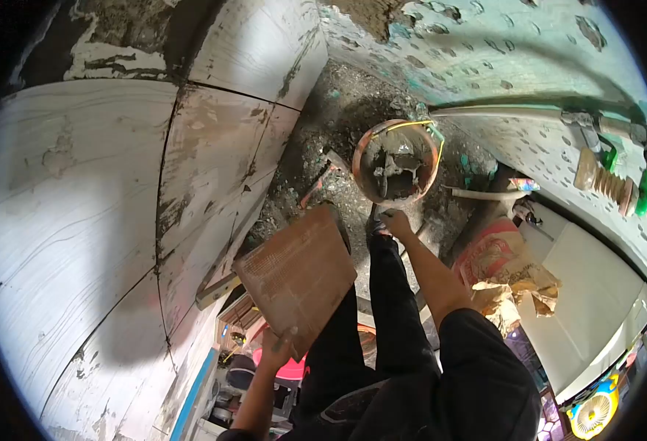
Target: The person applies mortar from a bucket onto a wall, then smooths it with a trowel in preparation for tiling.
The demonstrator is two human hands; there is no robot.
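Note:
My left hand (279,348) is closed on the lower edge of a brown square tile (298,273), whose gridded back faces up. My right hand (393,223) is closed just below the rim of a round bucket (359,163); what it holds, if anything, is too small to make out. Inside the bucket is grey mortar (403,147) with a dark tool or hollow in it. A hammer-like tool with a red handle (312,192) lies on the rough floor left of the bucket.
Tiled wall (81,191) at left, pitted green wall (485,66) at upper right. At right are a torn sack (496,257), a pipe (485,194), white panels (592,272) and a yellow fan (592,413). A pink basin (290,369) and clutter lie at lower left.

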